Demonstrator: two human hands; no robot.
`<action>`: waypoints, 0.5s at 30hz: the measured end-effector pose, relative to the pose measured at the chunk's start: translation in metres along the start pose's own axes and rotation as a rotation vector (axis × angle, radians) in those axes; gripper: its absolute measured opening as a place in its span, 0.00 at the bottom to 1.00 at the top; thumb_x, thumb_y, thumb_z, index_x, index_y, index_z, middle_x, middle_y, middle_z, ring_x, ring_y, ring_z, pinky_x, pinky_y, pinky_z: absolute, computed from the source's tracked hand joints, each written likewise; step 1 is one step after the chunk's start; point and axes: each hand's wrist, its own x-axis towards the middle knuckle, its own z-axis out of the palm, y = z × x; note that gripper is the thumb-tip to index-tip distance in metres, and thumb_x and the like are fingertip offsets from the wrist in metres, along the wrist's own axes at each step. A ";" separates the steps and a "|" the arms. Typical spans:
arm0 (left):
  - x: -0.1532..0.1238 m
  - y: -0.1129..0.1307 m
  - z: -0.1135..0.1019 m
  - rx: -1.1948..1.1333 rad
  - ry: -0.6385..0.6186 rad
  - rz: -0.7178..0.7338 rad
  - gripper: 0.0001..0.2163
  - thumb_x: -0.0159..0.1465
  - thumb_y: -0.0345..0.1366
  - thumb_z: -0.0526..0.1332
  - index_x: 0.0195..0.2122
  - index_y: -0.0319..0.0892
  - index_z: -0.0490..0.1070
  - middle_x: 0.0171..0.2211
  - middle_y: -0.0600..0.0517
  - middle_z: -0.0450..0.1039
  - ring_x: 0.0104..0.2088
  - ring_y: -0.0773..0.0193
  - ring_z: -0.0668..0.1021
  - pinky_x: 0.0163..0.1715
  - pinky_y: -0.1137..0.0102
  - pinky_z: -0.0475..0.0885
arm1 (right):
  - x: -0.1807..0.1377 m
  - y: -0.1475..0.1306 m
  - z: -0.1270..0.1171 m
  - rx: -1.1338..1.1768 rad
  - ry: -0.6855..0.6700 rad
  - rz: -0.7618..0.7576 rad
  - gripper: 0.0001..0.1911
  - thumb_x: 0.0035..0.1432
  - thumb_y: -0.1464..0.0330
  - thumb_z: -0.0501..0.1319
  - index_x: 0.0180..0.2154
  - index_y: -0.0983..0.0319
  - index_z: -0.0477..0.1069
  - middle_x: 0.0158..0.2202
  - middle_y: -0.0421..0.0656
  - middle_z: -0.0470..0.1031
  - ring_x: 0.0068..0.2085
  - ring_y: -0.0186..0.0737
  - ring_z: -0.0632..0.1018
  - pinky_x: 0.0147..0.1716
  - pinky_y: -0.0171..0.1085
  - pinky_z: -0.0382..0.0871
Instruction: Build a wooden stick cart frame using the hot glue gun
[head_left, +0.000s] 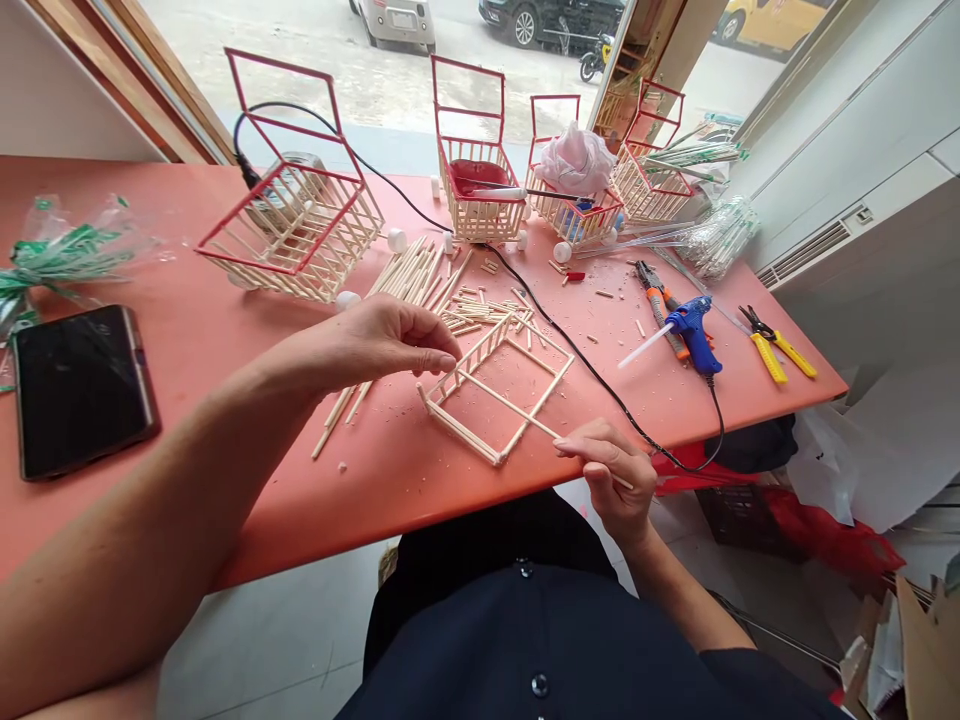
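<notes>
A thin wooden stick lies slantwise across a small frame of glued wooden sticks on the table. My right hand grips the stick's near end, past the table's front edge. At the far end, my left hand is closed, thumb and forefinger pinching the stick beside the frame's left rail. Short upright pieces line that rail. Behind my left hand lies a bundle of long wooden sticks, and just beyond the frame are many short cut pieces.
Miniature stick carts with red rims, one left, one central, others right, stand at the back. A blue glue gun, orange-handled pliers and yellow-handled cutters lie right. A black cable crosses the table. A phone lies left.
</notes>
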 end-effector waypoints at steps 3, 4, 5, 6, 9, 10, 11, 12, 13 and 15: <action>-0.001 0.002 0.000 0.022 -0.001 -0.021 0.14 0.56 0.50 0.68 0.34 0.46 0.85 0.30 0.51 0.83 0.32 0.61 0.81 0.30 0.72 0.72 | 0.000 0.000 -0.002 -0.011 -0.026 0.020 0.14 0.72 0.63 0.62 0.54 0.49 0.84 0.38 0.46 0.85 0.38 0.47 0.84 0.36 0.46 0.82; -0.001 0.002 0.000 0.029 -0.003 -0.026 0.15 0.56 0.51 0.68 0.34 0.46 0.85 0.30 0.51 0.83 0.32 0.61 0.81 0.30 0.72 0.72 | 0.000 0.000 -0.002 -0.009 -0.032 0.029 0.15 0.72 0.64 0.62 0.54 0.49 0.84 0.39 0.46 0.85 0.39 0.46 0.84 0.36 0.45 0.82; -0.001 0.002 0.000 0.035 -0.006 -0.029 0.15 0.56 0.51 0.68 0.34 0.46 0.85 0.29 0.51 0.82 0.32 0.61 0.80 0.30 0.72 0.71 | 0.001 -0.001 -0.003 -0.003 -0.037 0.036 0.15 0.72 0.66 0.62 0.54 0.49 0.83 0.39 0.46 0.85 0.39 0.46 0.84 0.36 0.45 0.82; -0.001 0.001 0.001 0.036 -0.007 -0.030 0.15 0.56 0.52 0.68 0.33 0.46 0.85 0.29 0.51 0.82 0.31 0.61 0.80 0.29 0.72 0.70 | 0.001 -0.001 -0.003 0.004 -0.041 0.040 0.15 0.71 0.67 0.62 0.54 0.49 0.83 0.40 0.45 0.85 0.39 0.46 0.84 0.36 0.44 0.82; 0.000 -0.002 0.004 0.029 -0.017 -0.031 0.17 0.57 0.54 0.68 0.34 0.46 0.85 0.27 0.52 0.80 0.29 0.63 0.78 0.28 0.72 0.68 | 0.002 -0.002 -0.004 0.024 -0.057 0.056 0.15 0.71 0.70 0.63 0.53 0.51 0.84 0.42 0.45 0.85 0.40 0.44 0.84 0.39 0.42 0.82; 0.000 -0.002 0.005 0.031 -0.017 -0.032 0.18 0.57 0.55 0.67 0.34 0.45 0.85 0.27 0.52 0.79 0.29 0.64 0.77 0.27 0.73 0.67 | 0.002 -0.002 -0.004 0.030 -0.064 0.056 0.15 0.71 0.71 0.62 0.53 0.51 0.83 0.42 0.45 0.85 0.41 0.43 0.84 0.40 0.41 0.82; 0.000 -0.002 0.006 0.035 -0.015 -0.033 0.19 0.57 0.56 0.67 0.34 0.45 0.85 0.27 0.52 0.79 0.28 0.65 0.76 0.27 0.73 0.66 | 0.001 -0.001 -0.004 0.036 -0.073 0.054 0.16 0.72 0.71 0.62 0.54 0.52 0.83 0.43 0.45 0.85 0.42 0.42 0.84 0.41 0.41 0.82; 0.001 -0.002 0.007 0.042 -0.014 -0.035 0.19 0.58 0.56 0.67 0.34 0.45 0.85 0.27 0.53 0.79 0.28 0.66 0.75 0.27 0.73 0.65 | 0.001 0.000 -0.004 0.042 -0.083 0.050 0.16 0.72 0.71 0.62 0.54 0.53 0.83 0.43 0.46 0.85 0.42 0.42 0.84 0.42 0.41 0.81; 0.000 -0.001 0.008 0.048 -0.014 -0.037 0.19 0.58 0.56 0.68 0.34 0.44 0.84 0.27 0.53 0.78 0.28 0.67 0.74 0.27 0.74 0.65 | 0.001 0.001 -0.005 0.048 -0.093 0.043 0.16 0.72 0.71 0.62 0.55 0.53 0.83 0.44 0.46 0.85 0.43 0.42 0.84 0.42 0.40 0.81; 0.000 0.001 0.009 0.048 -0.011 -0.039 0.19 0.58 0.55 0.68 0.34 0.43 0.84 0.25 0.54 0.76 0.27 0.68 0.72 0.26 0.74 0.64 | 0.001 0.002 -0.006 0.056 -0.111 0.038 0.16 0.73 0.71 0.62 0.57 0.53 0.82 0.45 0.46 0.85 0.44 0.41 0.84 0.43 0.40 0.81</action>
